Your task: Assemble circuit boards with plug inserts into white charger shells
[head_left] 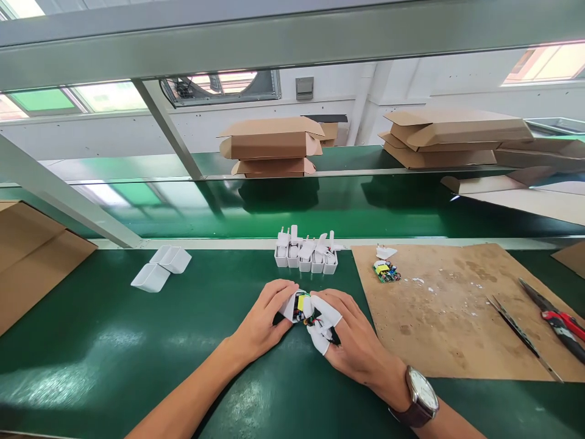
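Note:
My left hand (265, 320) and my right hand (354, 341) meet over the green bench mat, both closed on a small white charger housing (292, 303) with a circuit board (301, 308) showing yellow and black parts inside it. White finger cots cover the thumb and fingertips of my right hand. A watch sits on my right wrist. Just beyond my hands stands a row of several white charger housings with plug pins (306, 251).
Empty white shells (161, 267) lie at the left. A brown board (452, 305) at the right carries a loose circuit board (386, 271), tweezers (521, 332) and red-handled cutters (555, 317). Cardboard boxes (272, 146) sit on the far belt. Flat cardboard (31, 262) lies far left.

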`<state>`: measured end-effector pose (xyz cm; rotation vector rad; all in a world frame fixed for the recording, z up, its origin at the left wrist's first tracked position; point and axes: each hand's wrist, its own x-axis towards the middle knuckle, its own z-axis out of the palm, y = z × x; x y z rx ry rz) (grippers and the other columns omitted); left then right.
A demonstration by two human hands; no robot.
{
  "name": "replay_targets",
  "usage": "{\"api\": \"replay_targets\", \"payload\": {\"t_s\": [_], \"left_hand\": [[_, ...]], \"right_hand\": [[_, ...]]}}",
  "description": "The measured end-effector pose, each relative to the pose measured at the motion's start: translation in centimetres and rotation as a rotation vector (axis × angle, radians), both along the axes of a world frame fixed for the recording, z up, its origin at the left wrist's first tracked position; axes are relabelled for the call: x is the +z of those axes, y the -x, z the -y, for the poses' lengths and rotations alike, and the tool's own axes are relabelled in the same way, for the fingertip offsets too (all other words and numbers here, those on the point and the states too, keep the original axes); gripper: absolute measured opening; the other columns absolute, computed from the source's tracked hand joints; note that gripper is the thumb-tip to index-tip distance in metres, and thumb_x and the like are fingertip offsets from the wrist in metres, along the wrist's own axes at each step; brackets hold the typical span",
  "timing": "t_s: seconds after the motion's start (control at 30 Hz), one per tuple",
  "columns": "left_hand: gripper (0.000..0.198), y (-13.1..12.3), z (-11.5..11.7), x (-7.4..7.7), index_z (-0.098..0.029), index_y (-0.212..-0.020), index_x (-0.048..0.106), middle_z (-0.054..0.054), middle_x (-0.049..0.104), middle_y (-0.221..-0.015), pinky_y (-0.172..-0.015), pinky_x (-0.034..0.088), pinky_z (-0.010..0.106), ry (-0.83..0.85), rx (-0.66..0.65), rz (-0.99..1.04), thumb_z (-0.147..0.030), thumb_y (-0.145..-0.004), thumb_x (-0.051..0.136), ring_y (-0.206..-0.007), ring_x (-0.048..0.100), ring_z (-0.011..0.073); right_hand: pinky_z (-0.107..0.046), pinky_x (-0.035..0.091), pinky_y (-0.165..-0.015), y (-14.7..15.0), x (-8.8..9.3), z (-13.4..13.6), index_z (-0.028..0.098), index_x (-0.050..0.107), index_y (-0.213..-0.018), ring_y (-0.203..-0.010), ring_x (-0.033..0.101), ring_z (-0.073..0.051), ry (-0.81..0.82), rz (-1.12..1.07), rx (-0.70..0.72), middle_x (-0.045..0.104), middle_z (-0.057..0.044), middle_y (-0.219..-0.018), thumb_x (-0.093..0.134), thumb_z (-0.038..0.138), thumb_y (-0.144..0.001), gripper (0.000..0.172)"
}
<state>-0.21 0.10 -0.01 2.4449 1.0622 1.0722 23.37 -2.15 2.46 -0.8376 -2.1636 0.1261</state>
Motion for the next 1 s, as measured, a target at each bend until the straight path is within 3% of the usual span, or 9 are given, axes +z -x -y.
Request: {"api": "replay_targets", "payload": {"t_s": [0.53, 0.73, 0.87, 0.93, 1.0], "left_hand": [[0.061, -0.1, 0.0, 0.0, -0.027, -0.150, 0.039, 0.014, 0.058, -0.134, -0.106, 0.055, 0.045, -0.014, 0.000, -0.001, -0.015, -0.094, 0.061, -0.125, 0.060, 0.0258], [0.057, -0.3, 0.2, -0.2, -0.028, -0.148, 0.041, 0.015, 0.054, -0.135, -0.106, 0.054, 0.048, 0.076, -0.016, -0.003, -0.022, -0.096, 0.062, -0.126, 0.059, 0.0279], [0.059, -0.7, 0.3, 0.4, -0.025, -0.146, 0.043, 0.015, 0.058, -0.130, -0.103, 0.055, 0.046, 0.197, -0.092, 0.061, -0.029, -0.092, 0.067, -0.121, 0.061, 0.0278], [0.054, -1.0, 0.4, 0.7, -0.025, -0.141, 0.049, 0.013, 0.064, -0.127, -0.105, 0.053, 0.046, 0.259, -0.135, 0.054, -0.028, -0.090, 0.068, -0.119, 0.063, 0.0274], [0.043, -1.1, 0.2, 0.8, -0.026, -0.130, 0.059, 0.010, 0.069, -0.120, -0.104, 0.052, 0.046, 0.325, -0.087, -0.004, -0.028, -0.088, 0.067, -0.112, 0.066, 0.0274]], "right_hand": [[-0.053, 0.059, -0.096, 0.1, -0.7, -0.2, 0.016, 0.037, -0.152, -0.122, 0.059, -0.032, 0.002, -0.015, -0.015, 0.064, -0.017, -0.130, 0.054, 0.006, -0.092, 0.063], [-0.052, 0.058, -0.098, 0.5, -0.7, -0.4, 0.015, 0.045, -0.144, -0.121, 0.059, -0.032, 0.027, 0.007, -0.011, 0.066, -0.017, -0.126, 0.056, 0.008, -0.092, 0.054], [-0.045, 0.061, -0.094, -0.1, 0.0, -0.6, 0.021, 0.053, -0.136, -0.111, 0.065, -0.028, 0.098, -0.134, 0.078, 0.067, -0.013, -0.120, 0.059, 0.025, -0.098, 0.038], [-0.037, 0.063, -0.088, -0.7, 0.1, -0.9, 0.024, 0.059, -0.129, -0.104, 0.069, -0.024, 0.159, -0.181, 0.117, 0.068, -0.011, -0.119, 0.049, 0.021, -0.102, 0.029], [-0.032, 0.064, -0.083, -1.3, -0.4, -1.6, 0.026, 0.062, -0.126, -0.100, 0.072, -0.022, 0.159, -0.210, 0.104, 0.070, -0.008, -0.118, 0.042, 0.015, -0.101, 0.035]]}}
